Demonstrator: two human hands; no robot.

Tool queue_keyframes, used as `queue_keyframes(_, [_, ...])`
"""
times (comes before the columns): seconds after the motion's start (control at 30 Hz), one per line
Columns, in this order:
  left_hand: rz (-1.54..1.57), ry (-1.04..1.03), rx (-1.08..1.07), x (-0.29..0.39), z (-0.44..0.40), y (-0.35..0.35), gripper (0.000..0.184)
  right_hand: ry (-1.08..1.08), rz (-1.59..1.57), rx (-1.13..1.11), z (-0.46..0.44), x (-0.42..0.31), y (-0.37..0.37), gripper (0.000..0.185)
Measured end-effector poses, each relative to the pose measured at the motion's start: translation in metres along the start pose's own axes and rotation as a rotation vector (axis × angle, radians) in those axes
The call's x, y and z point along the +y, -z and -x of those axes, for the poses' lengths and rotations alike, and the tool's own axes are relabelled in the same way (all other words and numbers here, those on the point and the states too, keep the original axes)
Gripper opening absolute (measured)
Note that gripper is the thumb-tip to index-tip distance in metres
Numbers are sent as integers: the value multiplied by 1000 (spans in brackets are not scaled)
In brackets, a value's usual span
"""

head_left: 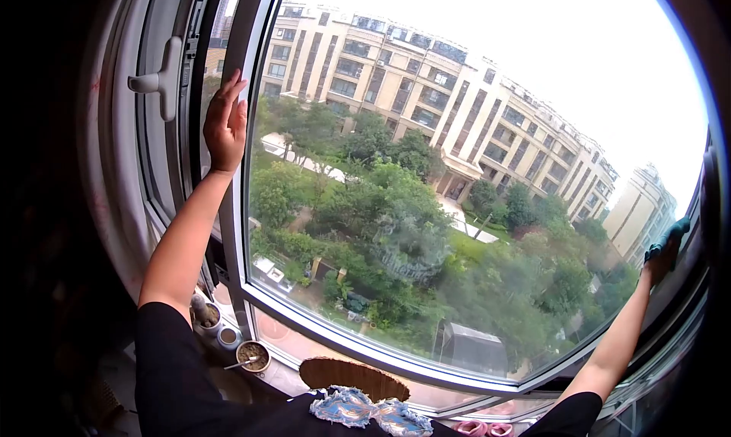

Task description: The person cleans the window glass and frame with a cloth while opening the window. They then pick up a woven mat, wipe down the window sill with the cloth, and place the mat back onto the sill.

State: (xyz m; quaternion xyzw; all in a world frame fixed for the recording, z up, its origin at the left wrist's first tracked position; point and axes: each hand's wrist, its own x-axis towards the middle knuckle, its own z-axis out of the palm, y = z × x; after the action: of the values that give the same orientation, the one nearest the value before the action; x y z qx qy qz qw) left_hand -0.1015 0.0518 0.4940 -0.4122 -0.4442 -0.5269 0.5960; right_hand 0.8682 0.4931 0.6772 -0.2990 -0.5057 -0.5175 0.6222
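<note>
A large window sash (242,208) with a pale metal frame and a big glass pane (411,231) stands in front of me. My left hand (226,125) rests against the upright of the sash on the left, its fingers stretched upward and no tool in it. Far to the right, my right hand (665,253) has a teal cloth (668,236) bunched in it, close to the right edge of the pane. Hazy smears and a round mark show on the glass. The right fingertips are partly hidden by the cloth.
A white window handle (169,79) sits on the frame at left. Below stand a potted cactus (204,312), a small jar (228,338) and a soil-filled pot (253,356). A brown woven-looking object (354,379) and pink shoes (483,428) are low down. Trees and buildings lie outside.
</note>
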Motion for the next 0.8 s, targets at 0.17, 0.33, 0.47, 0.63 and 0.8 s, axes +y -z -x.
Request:
queue_keyframes(0.17, [9, 0, 6, 1, -1, 1, 36, -429, 114, -192, -35, 62, -52, 49])
queue_keyframes(0.33, [58, 8, 2, -4, 0, 1, 36, -152, 107, 22, -129, -167, -58, 42])
queue_keyframes(0.47, [81, 5, 17, -4, 0, 0, 35, -3, 9, 94, -198, -379, -48, 37])
queue_keyframes(0.63, [135, 22, -13, -6, 0, 3, 36, 136, -134, 120, -257, -618, -2, 30])
queue_keyframes(0.8, [187, 13, -22, -10, 0, 1, 34, 219, -255, 54, -280, -766, 55, 23])
